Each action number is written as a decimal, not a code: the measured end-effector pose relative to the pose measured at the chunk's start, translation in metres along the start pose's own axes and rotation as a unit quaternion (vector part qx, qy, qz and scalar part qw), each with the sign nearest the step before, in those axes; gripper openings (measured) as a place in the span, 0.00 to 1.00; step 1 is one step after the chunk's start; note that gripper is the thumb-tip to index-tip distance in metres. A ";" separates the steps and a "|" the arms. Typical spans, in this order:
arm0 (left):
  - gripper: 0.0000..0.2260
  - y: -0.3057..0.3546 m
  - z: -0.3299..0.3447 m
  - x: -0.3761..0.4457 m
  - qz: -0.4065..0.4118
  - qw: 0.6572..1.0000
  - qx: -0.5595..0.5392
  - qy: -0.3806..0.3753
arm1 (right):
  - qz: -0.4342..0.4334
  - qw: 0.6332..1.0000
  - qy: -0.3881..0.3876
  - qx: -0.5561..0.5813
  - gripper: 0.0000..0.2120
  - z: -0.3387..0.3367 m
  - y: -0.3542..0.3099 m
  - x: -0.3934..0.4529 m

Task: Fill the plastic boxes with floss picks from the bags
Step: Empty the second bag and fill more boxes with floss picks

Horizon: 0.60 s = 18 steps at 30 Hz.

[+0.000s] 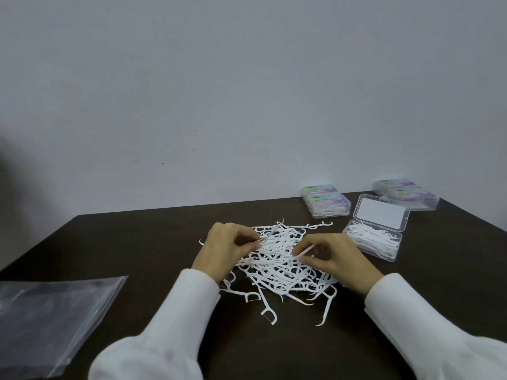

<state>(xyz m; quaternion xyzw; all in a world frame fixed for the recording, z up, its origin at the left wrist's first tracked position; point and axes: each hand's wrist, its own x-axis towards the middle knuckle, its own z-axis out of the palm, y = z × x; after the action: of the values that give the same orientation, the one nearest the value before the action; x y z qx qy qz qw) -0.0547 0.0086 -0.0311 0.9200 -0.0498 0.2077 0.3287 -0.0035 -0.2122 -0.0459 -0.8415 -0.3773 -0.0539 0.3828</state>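
A plain packing workstation in a bare room: a dark table (137, 242) set against an unadorned grey wall (219, 91), with lidded plastic boxes (326, 200) stacked beyond the hands and an emptied clear bag (49, 322) lying to their left.

Picks (277, 266) heaped mid-desk (137, 242), under both grips. Left hand (219, 248) pinches pick at heap's left; right hand (334, 257) pinches pick at heap's right. Open box (375, 239) just right of right grip, picks inside, lid raised behind. Two shut boxes (326, 200) behind heap; two more (406, 193) behind open box. Bag (52, 322) flat, well left of left grip, at near edge.
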 end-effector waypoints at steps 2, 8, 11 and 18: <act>0.09 0.000 -0.001 0.001 -0.002 1.000 -0.006 0.014 | -0.011 1.000 -0.003 0.014 0.06 0.000 -0.004 0.000; 0.09 0.000 -0.002 0.001 0.003 1.000 0.000 0.020 | -0.024 0.994 -0.089 -0.051 0.06 0.002 0.005 0.002; 0.08 -0.001 -0.002 0.001 0.008 1.000 -0.002 0.018 | -0.053 0.976 -0.143 -0.154 0.12 -0.001 0.005 0.002; 0.08 -0.003 -0.001 0.001 0.018 1.000 0.008 0.017 | -0.059 0.976 -0.127 -0.169 0.08 -0.001 0.003 0.003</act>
<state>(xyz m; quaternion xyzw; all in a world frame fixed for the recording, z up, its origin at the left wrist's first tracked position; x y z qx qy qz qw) -0.0531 0.0112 -0.0313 0.9177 -0.0590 0.2298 0.3187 0.0013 -0.2122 -0.0461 -0.8700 -0.4577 -0.0321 0.1806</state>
